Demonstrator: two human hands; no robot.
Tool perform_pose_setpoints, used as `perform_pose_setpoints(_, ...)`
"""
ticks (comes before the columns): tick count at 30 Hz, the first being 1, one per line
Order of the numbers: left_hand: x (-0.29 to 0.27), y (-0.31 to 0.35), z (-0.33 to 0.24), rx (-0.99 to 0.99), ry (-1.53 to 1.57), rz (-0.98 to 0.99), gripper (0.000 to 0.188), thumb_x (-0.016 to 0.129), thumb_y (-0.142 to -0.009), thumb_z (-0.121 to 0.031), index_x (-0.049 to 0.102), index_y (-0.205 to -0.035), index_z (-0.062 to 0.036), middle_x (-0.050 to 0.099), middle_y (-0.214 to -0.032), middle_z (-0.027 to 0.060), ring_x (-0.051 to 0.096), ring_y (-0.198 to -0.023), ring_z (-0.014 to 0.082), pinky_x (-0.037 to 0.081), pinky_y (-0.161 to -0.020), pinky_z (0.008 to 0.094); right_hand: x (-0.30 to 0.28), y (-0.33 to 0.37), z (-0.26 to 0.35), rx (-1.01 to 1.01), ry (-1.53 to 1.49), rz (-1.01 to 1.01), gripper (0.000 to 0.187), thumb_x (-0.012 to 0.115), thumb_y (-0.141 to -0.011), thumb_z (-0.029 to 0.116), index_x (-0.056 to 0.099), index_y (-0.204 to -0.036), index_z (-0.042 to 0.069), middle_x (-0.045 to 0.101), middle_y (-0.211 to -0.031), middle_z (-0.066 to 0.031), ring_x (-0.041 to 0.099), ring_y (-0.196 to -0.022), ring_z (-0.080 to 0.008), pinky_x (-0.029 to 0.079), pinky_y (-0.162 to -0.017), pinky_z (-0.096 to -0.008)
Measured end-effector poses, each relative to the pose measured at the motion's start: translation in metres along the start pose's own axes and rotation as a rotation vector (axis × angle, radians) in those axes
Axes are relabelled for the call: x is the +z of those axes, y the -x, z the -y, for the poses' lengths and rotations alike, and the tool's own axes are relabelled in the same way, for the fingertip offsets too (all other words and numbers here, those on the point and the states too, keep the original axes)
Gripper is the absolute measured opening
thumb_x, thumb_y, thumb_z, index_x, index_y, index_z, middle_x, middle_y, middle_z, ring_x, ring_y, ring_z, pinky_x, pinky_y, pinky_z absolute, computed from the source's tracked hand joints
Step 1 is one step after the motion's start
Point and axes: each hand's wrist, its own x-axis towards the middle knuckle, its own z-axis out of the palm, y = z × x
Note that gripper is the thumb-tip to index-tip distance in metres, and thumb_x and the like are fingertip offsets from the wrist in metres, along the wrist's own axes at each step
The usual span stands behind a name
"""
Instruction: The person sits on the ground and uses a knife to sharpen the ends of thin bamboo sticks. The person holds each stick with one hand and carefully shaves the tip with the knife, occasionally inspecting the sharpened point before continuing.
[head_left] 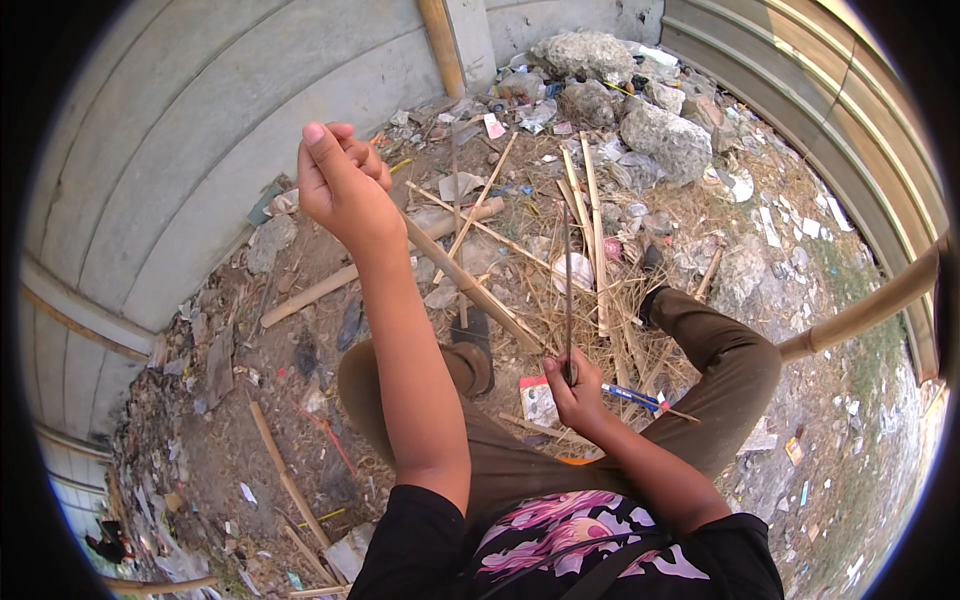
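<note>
My left hand is raised at the upper left, its fingers curled closed; what they hold, if anything, is hidden. A split bamboo piece slants from behind my left wrist down to my right hand. Low in front of my lap, my right hand is closed round the lower end of a long, narrow, dark blade, seen nearly edge-on and pointing away. The bamboo's near end lies beside the right thumb; whether they touch I cannot tell. Below the right hand lies a blue-and-white tool or packet.
Pale bamboo strips and a bamboo pole lie on the littered ground between my bent legs. Rocks are heaped ahead. A grey panel wall stands left, a ribbed fence right. Another pole slants in at right.
</note>
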Motion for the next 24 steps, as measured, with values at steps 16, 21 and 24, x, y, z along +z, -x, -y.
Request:
perform_pose_setpoints(16,-0.006,-0.005,0.006,0.034,-0.057,-0.008,0.042,0.051,-0.105,-0.042,0.049,-0.083,-0.0058,0.035,-0.060,-0.0048,0.028,-0.051,0.0029,0.019,-0.043,0.0229,0.001,-0.028,0.028,0.098,-0.041,-0.121,0.029,0.061,-0.097,0.014,0.053,-0.073,0.001,0.045,-0.051,0.0015,0.040,-0.050,-0.0032,0.031,-0.045,-0.0283)
perform_pose_setpoints(21,0.000,-0.007,0.011,0.099,-0.127,-0.032,0.039,0.052,-0.104,-0.037,0.048,-0.082,-0.0051,0.035,-0.060,-0.0044,0.029,-0.048,0.0034,0.020,-0.041,0.0229,0.015,0.040,-0.117,0.932,-0.054,0.120,0.031,0.061,-0.092,0.025,0.056,-0.073,0.000,0.051,-0.053,-0.0009,0.044,-0.046,-0.0112,0.035,-0.046,-0.0323)
perform_pose_setpoints(24,-0.006,-0.008,0.015,0.160,-0.228,-0.100,0.039,0.053,-0.104,-0.036,0.047,-0.082,-0.0050,0.035,-0.060,-0.0039,0.030,-0.046,0.0039,0.021,-0.040,0.0230,0.011,0.036,-0.107,1.190,-0.021,0.153,0.032,0.062,-0.088,0.028,0.059,-0.072,0.000,0.054,-0.053,-0.0037,0.045,-0.045,-0.0156,0.037,-0.046,-0.0344)
